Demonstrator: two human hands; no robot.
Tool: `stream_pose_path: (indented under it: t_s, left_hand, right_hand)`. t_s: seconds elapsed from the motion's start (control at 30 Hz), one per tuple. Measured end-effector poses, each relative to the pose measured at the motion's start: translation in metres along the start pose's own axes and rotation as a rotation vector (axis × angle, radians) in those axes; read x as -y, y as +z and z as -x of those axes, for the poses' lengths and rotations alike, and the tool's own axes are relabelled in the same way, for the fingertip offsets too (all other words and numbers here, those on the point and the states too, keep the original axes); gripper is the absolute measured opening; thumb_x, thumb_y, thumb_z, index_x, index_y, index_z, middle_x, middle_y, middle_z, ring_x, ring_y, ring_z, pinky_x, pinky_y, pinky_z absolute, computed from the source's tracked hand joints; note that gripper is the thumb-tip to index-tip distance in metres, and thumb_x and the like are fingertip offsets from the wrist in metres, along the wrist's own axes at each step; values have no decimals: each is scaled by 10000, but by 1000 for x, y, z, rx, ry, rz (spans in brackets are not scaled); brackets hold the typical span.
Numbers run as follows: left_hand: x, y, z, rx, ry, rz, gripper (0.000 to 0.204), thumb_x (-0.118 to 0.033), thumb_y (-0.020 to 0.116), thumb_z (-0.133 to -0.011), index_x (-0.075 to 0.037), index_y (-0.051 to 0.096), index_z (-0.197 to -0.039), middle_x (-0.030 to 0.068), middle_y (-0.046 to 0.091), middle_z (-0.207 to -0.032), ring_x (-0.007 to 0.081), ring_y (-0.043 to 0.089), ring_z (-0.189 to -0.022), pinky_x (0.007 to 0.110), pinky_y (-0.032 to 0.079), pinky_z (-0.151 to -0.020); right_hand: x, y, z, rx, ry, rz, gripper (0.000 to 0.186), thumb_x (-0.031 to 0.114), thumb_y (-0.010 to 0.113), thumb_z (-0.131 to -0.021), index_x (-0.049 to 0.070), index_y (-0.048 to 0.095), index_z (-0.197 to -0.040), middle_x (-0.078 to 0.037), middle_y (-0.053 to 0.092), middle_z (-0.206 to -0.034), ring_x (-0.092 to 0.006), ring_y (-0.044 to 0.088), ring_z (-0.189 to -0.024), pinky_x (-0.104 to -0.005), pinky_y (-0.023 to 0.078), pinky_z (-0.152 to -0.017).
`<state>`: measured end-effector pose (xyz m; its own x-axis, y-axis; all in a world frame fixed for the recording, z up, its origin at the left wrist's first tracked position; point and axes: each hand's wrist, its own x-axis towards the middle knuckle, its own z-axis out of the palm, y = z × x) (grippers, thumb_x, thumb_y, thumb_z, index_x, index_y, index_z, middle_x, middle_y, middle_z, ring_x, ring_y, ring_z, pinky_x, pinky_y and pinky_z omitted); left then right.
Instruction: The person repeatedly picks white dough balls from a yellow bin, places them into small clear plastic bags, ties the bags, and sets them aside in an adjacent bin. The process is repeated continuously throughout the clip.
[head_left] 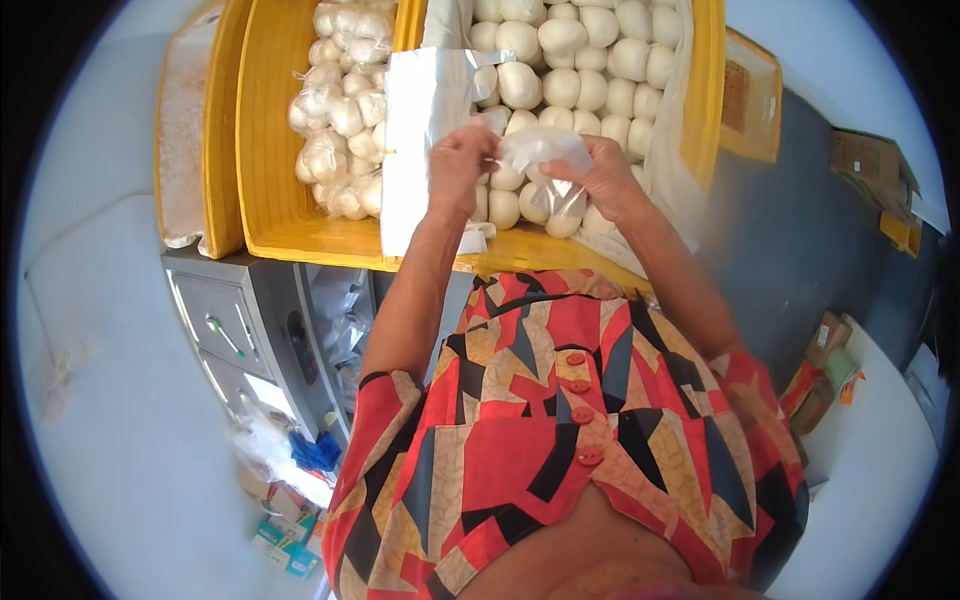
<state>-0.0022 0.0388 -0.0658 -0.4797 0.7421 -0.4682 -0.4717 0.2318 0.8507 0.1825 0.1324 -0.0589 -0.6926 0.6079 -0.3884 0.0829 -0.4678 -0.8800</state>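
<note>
A thin translucent plastic bag [540,150] is held over a yellow crate lined with white cloth and filled with several rows of round white buns [560,90]. My left hand [460,165] pinches the bag's left edge, its fingers curled. My right hand [605,180] grips the bag's right side between thumb and fingers. Buns beneath the bag are partly hidden. Just left of my left hand, a white sheet or board [405,120] lies along the crate's divide.
A second yellow crate [270,200] on the left holds bagged buns [340,110]. Narrower yellow containers [225,130] flank both sides. A metal cabinet [215,300] stands below left, with plastic bags and boxes near it. Cardboard cartons [865,165] are at the right.
</note>
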Motion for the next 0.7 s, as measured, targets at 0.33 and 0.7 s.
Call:
stream_pose_path:
  t_s: [0.33, 0.7]
  left_hand:
    - [3, 15, 22, 284, 148, -310, 179, -194, 683, -866, -16, 675, -886, 27, 657, -817, 85, 582, -742, 238, 469, -693]
    - [30, -31, -5, 102, 112, -474, 53, -66, 658, -833, -15, 647, -828, 8, 634, -761, 84, 577, -715, 231, 473, -656]
  right_hand:
    - [-9, -16, 3, -43, -12, -71, 153, 129, 752, -780, 28, 656, -844, 36, 597, -725, -41, 524, -605, -210, 411, -513]
    - [-1, -35, -14, -457, -222, -606, 161, 47, 720, -750, 43, 563, -715, 24, 550, -657, -43, 494, -595, -208, 380, -503]
